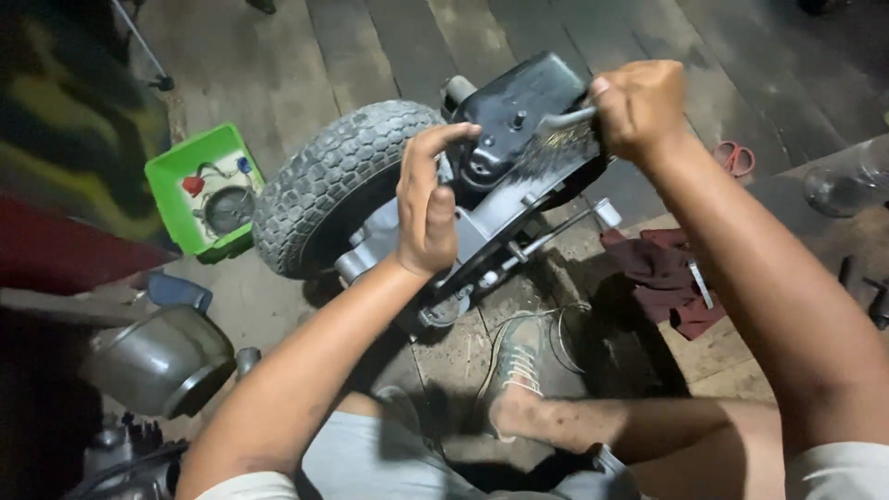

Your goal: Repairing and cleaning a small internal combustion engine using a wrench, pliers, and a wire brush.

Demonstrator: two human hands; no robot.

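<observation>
A small wheeled machine lies on its side on the floor, with a knobbly grey tyre [324,176] at the left and a black housing [519,106] at the top. My left hand [426,199] rests on the grey metal frame [472,236] beside the tyre, fingers curled against it. My right hand [639,106] is closed on the metal handle of a tool [567,118] pressed against the black housing. A thin steel rod [556,231] sticks out of the frame toward the right.
A green tray [181,208] with small parts sits left of the tyre. A metal pot [162,361] lies at lower left. A dark red rag [662,273], red-handled scissors [736,157] and a clear bottle [847,181] lie at right. My shoe [514,366] is below the machine.
</observation>
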